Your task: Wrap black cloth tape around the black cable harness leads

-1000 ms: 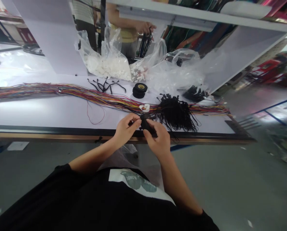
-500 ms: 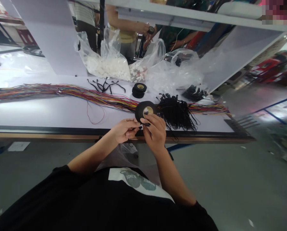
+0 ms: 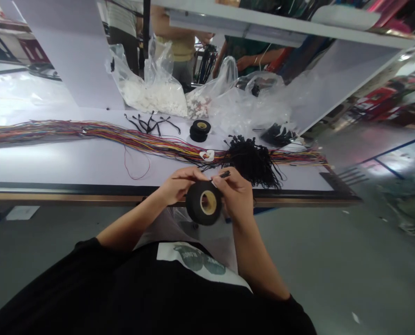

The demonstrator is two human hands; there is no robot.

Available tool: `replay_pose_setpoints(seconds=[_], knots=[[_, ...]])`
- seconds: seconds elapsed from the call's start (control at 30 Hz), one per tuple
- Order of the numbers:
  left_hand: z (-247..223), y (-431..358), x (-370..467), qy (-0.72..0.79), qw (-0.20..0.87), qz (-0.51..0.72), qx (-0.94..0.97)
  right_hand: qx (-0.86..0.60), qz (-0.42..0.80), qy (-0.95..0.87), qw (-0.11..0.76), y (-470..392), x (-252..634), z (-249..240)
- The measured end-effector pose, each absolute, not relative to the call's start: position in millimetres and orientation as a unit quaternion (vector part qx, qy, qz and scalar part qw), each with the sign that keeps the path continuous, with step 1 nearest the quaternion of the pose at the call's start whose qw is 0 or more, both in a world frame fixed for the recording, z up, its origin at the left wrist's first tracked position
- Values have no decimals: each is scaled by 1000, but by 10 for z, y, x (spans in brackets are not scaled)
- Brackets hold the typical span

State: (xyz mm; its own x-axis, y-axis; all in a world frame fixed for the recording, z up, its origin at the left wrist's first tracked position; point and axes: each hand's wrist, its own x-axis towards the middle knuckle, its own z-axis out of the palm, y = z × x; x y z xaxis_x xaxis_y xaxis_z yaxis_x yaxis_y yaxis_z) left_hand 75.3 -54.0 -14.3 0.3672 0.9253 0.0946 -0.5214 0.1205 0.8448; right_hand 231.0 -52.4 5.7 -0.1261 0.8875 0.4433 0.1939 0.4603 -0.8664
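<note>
Just over the table's front edge, my left hand and my right hand meet with fingers pinched. A short black cable pokes out above my right thumb and forefinger; its other end runs toward my left fingertips, which mostly cover it. A roll of black tape with a pale core hangs right below the fingertips, between both hands. Beyond my right hand lies a heap of short black cables. A white ring-shaped piece rests on a long bundle of coloured wires.
Two stacked black tape rolls stand behind the bundle. A few loose black cables lie left of them. Clear plastic bags with small white parts line the back under a shelf. Other people stand beyond, hands partly visible.
The tape roll has swung from above my fingers, over the wires, down to below them toward my body. My right hand has shifted slightly right. The white ring-shaped piece is now uncovered.
</note>
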Motion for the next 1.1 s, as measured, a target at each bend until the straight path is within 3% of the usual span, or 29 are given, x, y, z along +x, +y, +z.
replay_pose_setpoints(seconds=[0.2,0.33,0.4,0.5,0.6,0.7,0.77,0.87,1.1], knots=[[-134,-504,700,364,520,472,612,-438,155,-747,476,-589,2298,137],[-181,-558,810,462,341,486,659,-492,222,-699,469,-628,2190,5],[-204,-601,865,485,308,500,648,-496,268,-683,465,-617,2167,-49],[-203,-657,913,470,386,551,571,-492,225,-684,490,-572,2189,-64],[-152,-653,879,389,563,581,441,-463,171,-707,506,-552,2228,-25],[-88,-591,789,275,736,497,368,-438,193,-724,497,-583,2229,0],[-64,-556,750,237,790,458,332,-442,220,-712,499,-611,2209,-14],[-77,-560,775,255,776,492,301,-457,277,-669,517,-626,2176,-77],[-96,-720,770,289,664,545,423,-440,482,-509,561,-513,2174,-186]])
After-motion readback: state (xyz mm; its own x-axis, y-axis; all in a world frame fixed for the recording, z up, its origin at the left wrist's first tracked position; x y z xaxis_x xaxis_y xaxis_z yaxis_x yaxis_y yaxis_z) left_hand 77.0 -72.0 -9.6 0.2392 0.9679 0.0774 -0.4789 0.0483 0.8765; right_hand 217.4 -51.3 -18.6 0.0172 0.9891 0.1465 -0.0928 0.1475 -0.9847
